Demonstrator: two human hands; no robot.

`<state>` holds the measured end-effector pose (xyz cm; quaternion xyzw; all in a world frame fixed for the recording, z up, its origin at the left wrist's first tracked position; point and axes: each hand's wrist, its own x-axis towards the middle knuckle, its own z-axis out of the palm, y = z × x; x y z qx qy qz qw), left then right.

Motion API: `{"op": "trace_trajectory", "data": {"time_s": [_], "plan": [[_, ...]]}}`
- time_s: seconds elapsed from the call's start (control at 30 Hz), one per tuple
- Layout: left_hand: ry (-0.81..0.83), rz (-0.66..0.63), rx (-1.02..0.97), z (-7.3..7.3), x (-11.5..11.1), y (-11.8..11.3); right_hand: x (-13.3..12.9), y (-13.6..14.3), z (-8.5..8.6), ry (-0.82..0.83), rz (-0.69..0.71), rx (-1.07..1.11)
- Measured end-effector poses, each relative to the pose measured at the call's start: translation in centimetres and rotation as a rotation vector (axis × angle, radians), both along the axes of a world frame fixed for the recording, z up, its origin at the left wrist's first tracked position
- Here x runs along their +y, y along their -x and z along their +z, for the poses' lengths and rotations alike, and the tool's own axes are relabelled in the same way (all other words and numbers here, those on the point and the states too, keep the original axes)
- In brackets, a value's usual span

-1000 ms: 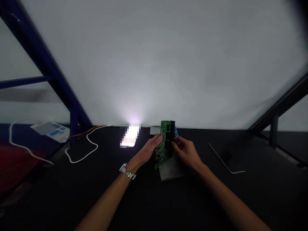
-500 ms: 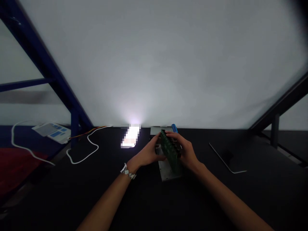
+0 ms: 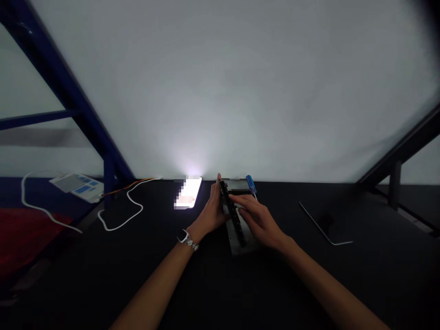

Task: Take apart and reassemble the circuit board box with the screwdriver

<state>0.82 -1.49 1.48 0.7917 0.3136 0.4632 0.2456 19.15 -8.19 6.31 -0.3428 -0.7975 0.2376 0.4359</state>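
A green circuit board [image 3: 233,214] stands nearly edge-on above a flat grey metal plate [image 3: 237,250], its row of dark parts facing up. My left hand [image 3: 213,211] is closed on the board from the left, its fingers mostly hidden behind it. From the right, my right hand [image 3: 259,217] steadies the board, with the index fingertip against its upper part and another finger bent below. Whether the board's lower edge touches the plate, I cannot tell. Just behind my right hand lies a screwdriver with a blue handle [image 3: 250,184].
A lit phone [image 3: 190,192] lies by the wall, left of my hands. Further left are a white cable [image 3: 132,217] and a white-and-blue card-like panel [image 3: 77,187] with thin wires. A bent metal rod [image 3: 318,225] lies at right. Blue frame posts [image 3: 85,130] rise at left.
The board has turned from showing its green face to nearly edge-on and shifted slightly left. My right hand has slid from the board's top edge to its right side.
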Motion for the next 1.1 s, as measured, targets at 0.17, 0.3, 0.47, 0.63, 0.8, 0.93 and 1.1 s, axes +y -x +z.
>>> {"op": "trace_trajectory", "data": {"time_s": [0.17,0.3,0.47,0.63,0.8,0.93,1.1], "plan": [[-0.031,0.08,0.149,2.0,-0.2,1.2,0.3,-0.7,-0.6,0.251,-0.163,0.195],[-0.067,0.097,0.174,3.3,-0.4,2.2,1.3,-2.2,-1.9,0.328,-0.253,0.214],[-0.028,0.07,0.12,4.2,-0.9,2.6,1.9,-3.2,-2.4,0.329,-0.254,0.177],[-0.035,0.051,0.066,4.4,-1.2,2.3,1.7,-2.8,-1.3,0.507,-0.133,0.337],[-0.038,-0.003,0.023,4.3,-1.0,2.2,1.6,-3.6,-0.5,0.585,-0.012,0.409],[-0.01,-0.004,0.035,4.3,-1.0,2.3,1.9,-4.4,-1.0,0.594,0.002,0.411],[0.005,-0.016,0.015,4.4,-1.1,2.2,1.9,-3.6,-1.8,0.644,0.017,0.371]]}}
